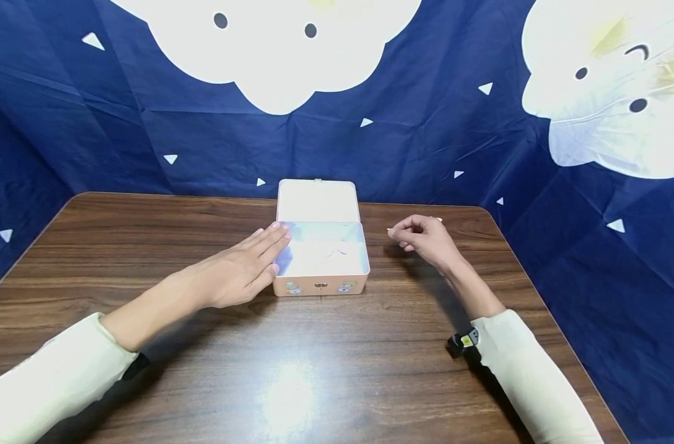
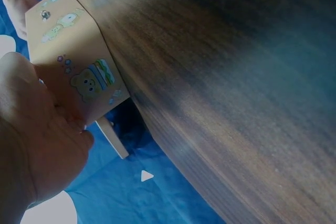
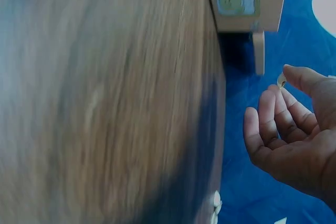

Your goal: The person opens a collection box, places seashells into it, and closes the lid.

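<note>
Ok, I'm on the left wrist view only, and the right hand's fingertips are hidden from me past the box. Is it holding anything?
Observer: Yes, the right hand pinches a small pale piece; the right wrist view shows it.
Operator: And the left hand? I can't see where it ends.
Observer: From the head view, its fingers reach over the left rim of the box.
Operator: Anything else by the edge of the table?
Observer: Small white things, too small for me to name.
</note>
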`<move>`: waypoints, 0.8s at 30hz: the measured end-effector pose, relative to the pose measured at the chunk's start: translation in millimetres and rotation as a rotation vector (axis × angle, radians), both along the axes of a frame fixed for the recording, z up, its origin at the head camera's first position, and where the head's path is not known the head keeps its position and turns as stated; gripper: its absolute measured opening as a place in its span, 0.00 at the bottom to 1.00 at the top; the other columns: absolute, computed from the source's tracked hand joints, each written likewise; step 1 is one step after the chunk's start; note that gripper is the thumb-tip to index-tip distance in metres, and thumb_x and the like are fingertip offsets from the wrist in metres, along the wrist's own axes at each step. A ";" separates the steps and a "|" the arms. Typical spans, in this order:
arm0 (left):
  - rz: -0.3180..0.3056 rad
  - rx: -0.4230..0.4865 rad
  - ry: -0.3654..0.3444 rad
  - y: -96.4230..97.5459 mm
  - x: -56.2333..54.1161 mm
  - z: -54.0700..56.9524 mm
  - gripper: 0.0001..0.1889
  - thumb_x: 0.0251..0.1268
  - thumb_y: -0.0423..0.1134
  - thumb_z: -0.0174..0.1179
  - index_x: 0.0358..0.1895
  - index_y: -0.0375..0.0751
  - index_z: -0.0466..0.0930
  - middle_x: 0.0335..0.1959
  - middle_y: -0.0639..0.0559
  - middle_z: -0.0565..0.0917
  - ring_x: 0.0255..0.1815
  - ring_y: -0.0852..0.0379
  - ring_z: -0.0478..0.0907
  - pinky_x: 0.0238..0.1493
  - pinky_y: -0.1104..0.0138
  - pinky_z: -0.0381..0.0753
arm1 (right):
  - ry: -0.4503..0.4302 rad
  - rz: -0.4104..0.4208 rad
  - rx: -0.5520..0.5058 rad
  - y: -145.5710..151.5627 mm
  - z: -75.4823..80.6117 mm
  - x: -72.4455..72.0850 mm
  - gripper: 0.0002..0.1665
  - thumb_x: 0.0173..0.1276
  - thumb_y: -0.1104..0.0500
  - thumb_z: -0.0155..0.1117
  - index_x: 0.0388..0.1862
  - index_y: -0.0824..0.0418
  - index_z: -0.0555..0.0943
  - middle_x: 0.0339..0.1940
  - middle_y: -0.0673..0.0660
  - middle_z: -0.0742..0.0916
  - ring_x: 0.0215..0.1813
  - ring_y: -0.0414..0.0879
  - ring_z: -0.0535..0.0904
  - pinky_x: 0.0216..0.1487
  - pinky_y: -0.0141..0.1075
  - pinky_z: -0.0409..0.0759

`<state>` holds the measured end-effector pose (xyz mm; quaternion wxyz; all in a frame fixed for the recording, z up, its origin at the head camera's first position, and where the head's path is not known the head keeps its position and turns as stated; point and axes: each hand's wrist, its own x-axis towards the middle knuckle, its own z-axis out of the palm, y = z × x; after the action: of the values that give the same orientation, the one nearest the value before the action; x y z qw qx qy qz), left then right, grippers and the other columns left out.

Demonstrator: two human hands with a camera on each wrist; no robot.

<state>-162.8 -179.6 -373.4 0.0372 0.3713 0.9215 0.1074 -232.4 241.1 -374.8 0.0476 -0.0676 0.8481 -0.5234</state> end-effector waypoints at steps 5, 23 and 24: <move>0.001 0.001 -0.001 -0.2 0.5 0.2 0.34 0.95 0.44 0.40 0.93 0.31 0.49 0.96 0.36 0.45 0.98 0.38 0.43 0.97 0.40 0.50 | 0.058 0.004 0.014 -16.1 7.5 10.9 0.16 0.76 0.54 0.79 0.50 0.65 0.91 0.34 0.54 0.89 0.36 0.43 0.84 0.41 0.33 0.87; -0.010 0.017 0.011 1.9 2.6 3.4 0.34 0.95 0.44 0.40 0.92 0.30 0.51 0.96 0.34 0.48 0.98 0.36 0.45 0.96 0.38 0.52 | 0.135 0.040 -0.061 -59.9 22.0 29.3 0.13 0.76 0.54 0.80 0.49 0.62 0.92 0.33 0.53 0.89 0.38 0.51 0.84 0.37 0.29 0.85; -0.006 0.015 0.007 2.0 2.8 3.6 0.34 0.95 0.44 0.40 0.92 0.30 0.50 0.96 0.34 0.48 0.98 0.36 0.44 0.96 0.38 0.52 | 0.132 0.044 -0.069 -61.8 21.6 29.3 0.13 0.76 0.54 0.80 0.49 0.62 0.92 0.33 0.54 0.89 0.39 0.53 0.84 0.37 0.29 0.85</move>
<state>-160.0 -177.6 -369.8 0.0315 0.3749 0.9196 0.1127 -203.1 179.4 -353.2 0.0009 -0.1220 0.8292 -0.5454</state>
